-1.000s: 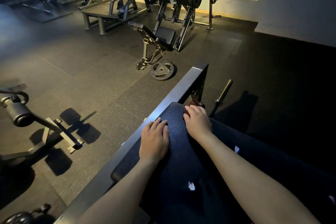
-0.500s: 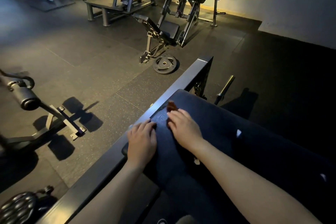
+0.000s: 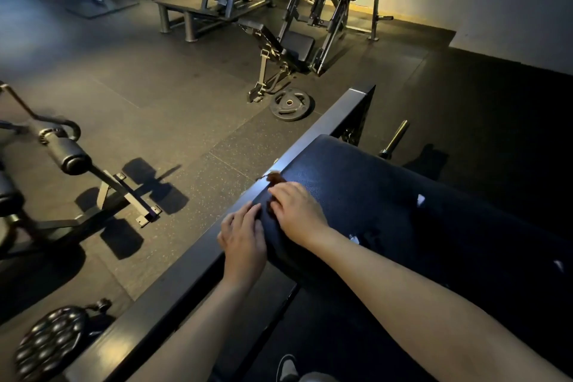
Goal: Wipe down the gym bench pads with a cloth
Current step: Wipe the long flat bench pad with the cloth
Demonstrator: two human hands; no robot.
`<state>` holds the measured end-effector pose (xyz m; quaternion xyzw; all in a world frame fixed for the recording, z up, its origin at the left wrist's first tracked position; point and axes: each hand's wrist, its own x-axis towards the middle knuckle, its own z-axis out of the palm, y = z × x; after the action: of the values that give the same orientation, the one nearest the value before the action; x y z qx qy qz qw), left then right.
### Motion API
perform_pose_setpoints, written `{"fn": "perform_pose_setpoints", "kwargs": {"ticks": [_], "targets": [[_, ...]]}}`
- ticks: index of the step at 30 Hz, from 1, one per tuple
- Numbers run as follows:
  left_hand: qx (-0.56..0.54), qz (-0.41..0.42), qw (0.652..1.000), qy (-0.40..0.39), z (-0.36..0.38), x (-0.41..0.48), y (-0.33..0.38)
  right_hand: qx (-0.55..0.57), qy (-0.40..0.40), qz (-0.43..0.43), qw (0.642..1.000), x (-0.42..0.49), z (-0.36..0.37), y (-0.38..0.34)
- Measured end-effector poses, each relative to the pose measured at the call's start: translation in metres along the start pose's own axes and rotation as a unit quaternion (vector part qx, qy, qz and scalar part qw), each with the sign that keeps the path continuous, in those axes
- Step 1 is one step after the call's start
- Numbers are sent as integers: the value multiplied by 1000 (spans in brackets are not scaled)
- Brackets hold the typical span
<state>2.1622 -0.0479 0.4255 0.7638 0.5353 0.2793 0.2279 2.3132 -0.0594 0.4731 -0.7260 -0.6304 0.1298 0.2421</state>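
Note:
A dark padded bench pad [image 3: 387, 205] with small white tears runs across the lower right, bordered on its left by a grey steel frame bar [image 3: 325, 127]. My right hand [image 3: 297, 214] lies flat on the pad's left edge, pressing down a small brown cloth [image 3: 274, 178] that sticks out beyond the fingertips. My left hand [image 3: 245, 242] rests palm down beside it, fingers together, on the pad's edge where it meets the frame bar. It holds nothing that I can see.
A weight plate [image 3: 291, 108] lies on the rubber floor ahead, by an incline seat machine [image 3: 279, 49]. A roller-pad machine [image 3: 68, 158] stands at left, another plate [image 3: 49, 341] at lower left. A barbell sleeve [image 3: 395, 139] pokes out right of the frame. A shoe [image 3: 288, 367] shows below.
Both hands have slid left and toward me along the pad, the right one dragging the brown cloth to the pad's left edge. The camera has tilted down.

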Motion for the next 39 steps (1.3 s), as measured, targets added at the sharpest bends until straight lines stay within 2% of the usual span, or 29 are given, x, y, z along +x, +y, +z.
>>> {"fn": "perform_pose_setpoints", "kwargs": {"ticks": [2, 4, 6, 9, 11, 13, 16, 17, 19, 21, 24, 28, 30, 35, 39], "targets": [[-11, -7, 1000, 9, -2, -7, 2, 0, -2, 32, 999, 0, 2, -9], [-40, 3, 999, 22, -4, -11, -3, 21, -19, 17, 999, -7, 11, -22], [-127, -18, 990, 52, -10, -13, -3, 62, -27, -5, 998, -20, 17, -31], [-320, -116, 939, 55, -25, -24, 26, 184, -56, 6, 981, -37, 11, -39], [-361, -98, 927, 38, -25, -27, 37, 264, -74, 20, 962, -44, 6, -39], [-310, -34, 949, 34, -15, -26, 34, 279, -64, 6, 958, -52, 4, -33], [-91, -16, 995, 25, 5, -32, 24, 190, 0, -24, 982, -70, 6, -17], [-16, -16, 999, 24, 10, -37, 24, 166, 26, -24, 985, -75, 9, -11], [33, 10, 999, 36, 11, -42, 27, 134, 59, -34, 989, -85, 11, -2], [19, 14, 998, 58, 6, -37, 27, 111, 57, -51, 991, -88, 13, 2], [-25, -26, 995, 91, -4, -24, 5, 133, 33, -30, 990, -88, 12, 3], [-152, -112, 981, 54, -8, -19, -24, 108, 46, -62, 991, -89, 13, 4], [-189, -122, 973, 45, 1, -27, -20, 106, 58, -67, 990, -90, 14, 4], [-159, -115, 976, 90, 18, -57, 4, 75, 79, -84, 991, -102, 16, 9], [-137, -67, 985, 81, 25, -89, 21, 61, 92, -87, 990, -112, 14, 14]]}}
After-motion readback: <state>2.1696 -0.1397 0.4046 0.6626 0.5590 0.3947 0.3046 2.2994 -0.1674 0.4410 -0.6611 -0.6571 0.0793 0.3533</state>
